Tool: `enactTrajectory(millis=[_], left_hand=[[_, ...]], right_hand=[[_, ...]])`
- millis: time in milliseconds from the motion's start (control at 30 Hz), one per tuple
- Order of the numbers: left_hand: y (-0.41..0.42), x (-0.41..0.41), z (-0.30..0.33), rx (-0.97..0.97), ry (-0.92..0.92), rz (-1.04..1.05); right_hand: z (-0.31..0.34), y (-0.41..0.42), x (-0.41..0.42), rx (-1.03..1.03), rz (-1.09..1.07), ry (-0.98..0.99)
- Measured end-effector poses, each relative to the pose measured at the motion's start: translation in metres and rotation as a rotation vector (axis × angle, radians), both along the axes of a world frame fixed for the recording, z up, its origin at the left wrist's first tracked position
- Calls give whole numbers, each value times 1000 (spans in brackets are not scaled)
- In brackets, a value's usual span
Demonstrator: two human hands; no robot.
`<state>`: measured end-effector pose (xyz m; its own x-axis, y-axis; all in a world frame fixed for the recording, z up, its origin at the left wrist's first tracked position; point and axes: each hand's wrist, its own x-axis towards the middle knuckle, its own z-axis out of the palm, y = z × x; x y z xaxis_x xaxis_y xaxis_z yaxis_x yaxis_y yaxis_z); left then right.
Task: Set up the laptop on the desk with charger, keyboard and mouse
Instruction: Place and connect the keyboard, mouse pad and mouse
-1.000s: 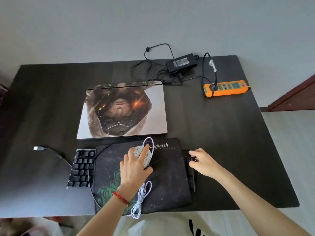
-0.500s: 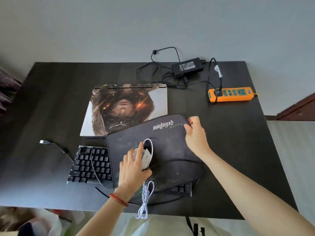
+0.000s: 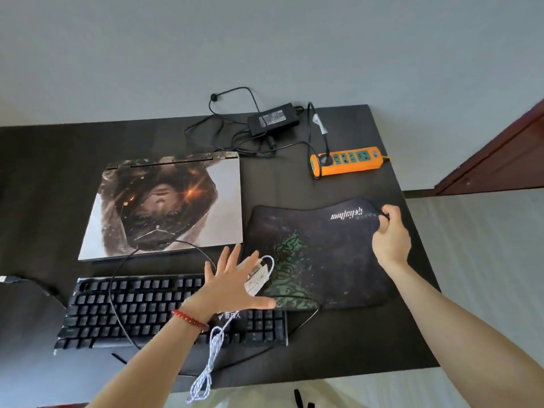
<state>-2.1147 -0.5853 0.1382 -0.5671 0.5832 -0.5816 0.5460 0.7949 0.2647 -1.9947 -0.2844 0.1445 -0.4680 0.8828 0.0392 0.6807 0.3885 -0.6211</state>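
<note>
The closed laptop [image 3: 164,207] with a printed lid lies on the dark desk [image 3: 59,160]. In front of it sits a black keyboard [image 3: 132,310]. A black and green mouse pad [image 3: 321,254] lies to the laptop's right, its near edge overlapping the keyboard. My right hand [image 3: 390,237] pinches the pad's far right corner. A pale mouse [image 3: 259,279] rests on the pad's left edge, its white braided cable [image 3: 210,363] hanging off the desk. My left hand [image 3: 232,287] is spread flat, fingers apart, partly over the mouse. The black charger brick [image 3: 272,119] lies at the back.
An orange power strip [image 3: 347,160] with one plug in it sits at the back right. Black cables loop between charger, strip and laptop. The keyboard's USB plug [image 3: 7,278] lies at the left. A dark wooden door frame [image 3: 500,154] stands to the right.
My right hand has dragged the mouse pad off the keyboard to the right of the laptop. My left hand has opened from gripping the mouse and now lies spread over it.
</note>
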Motion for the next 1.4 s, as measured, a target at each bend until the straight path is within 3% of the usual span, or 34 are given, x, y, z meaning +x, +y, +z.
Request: enactTrajectory(millis=[200, 333, 400, 500, 633, 800, 900, 1000, 1400], left_hand=[[71, 7, -9, 98, -2, -22], [106, 10, -14, -16, 7, 247], [114, 7, -13, -90, 14, 347], [120, 3, -11, -139, 16, 348], [120, 8, -12, -93, 26, 338], [108, 32, -10, 142, 156, 27], [90, 32, -7, 101, 138, -190], [76, 19, -6, 50, 101, -244], [55, -8, 10, 379, 41, 644]], right_hand=[[-8, 51, 11, -20, 31, -18], [-15, 58, 23, -329, -79, -38], [-23, 47, 37, -434, -128, -147], [-34, 33, 57, -338, -47, -329], [-35, 48, 39, -302, -72, -185], [-36, 72, 20, -200, -29, -223], [-45, 73, 22, -147, -13, -229], [-49, 71, 22, -115, -12, -223], [-48, 71, 24, -63, -7, -258]])
